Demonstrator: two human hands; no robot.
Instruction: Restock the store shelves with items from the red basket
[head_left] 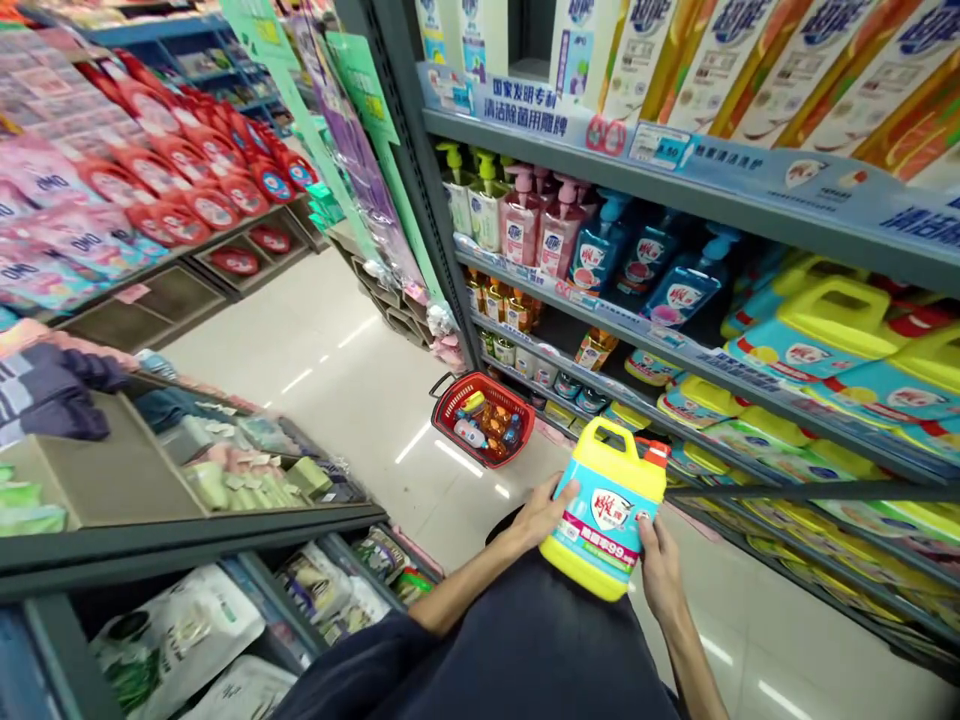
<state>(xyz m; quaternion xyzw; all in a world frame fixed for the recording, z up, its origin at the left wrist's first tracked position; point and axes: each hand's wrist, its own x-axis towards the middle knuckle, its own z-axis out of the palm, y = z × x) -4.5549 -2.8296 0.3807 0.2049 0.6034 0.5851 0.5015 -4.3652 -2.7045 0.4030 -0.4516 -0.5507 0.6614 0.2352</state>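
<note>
A yellow jug of detergent (604, 510) with a blue label and a red cap is held between both my hands, close in front of my body. My left hand (541, 510) grips its left side, thumb resting on the label. On the other side my right hand (660, 560) presses against the lower right edge, its thumb on the front. The jug's yellow handle points up and away from me, and neither hand is on it. Beyond the jug, a red shopping basket (484, 420) with several bottles in it stands on the floor.
To my right runs a shelf rack (675, 170) with pump bottles (551, 225) and more yellow jugs (832, 330). A low display bin (150, 460) holding folded cloths and packs stands at left. Red bottles (195, 180) fill a far display. Tiled floor (360, 400) lies between.
</note>
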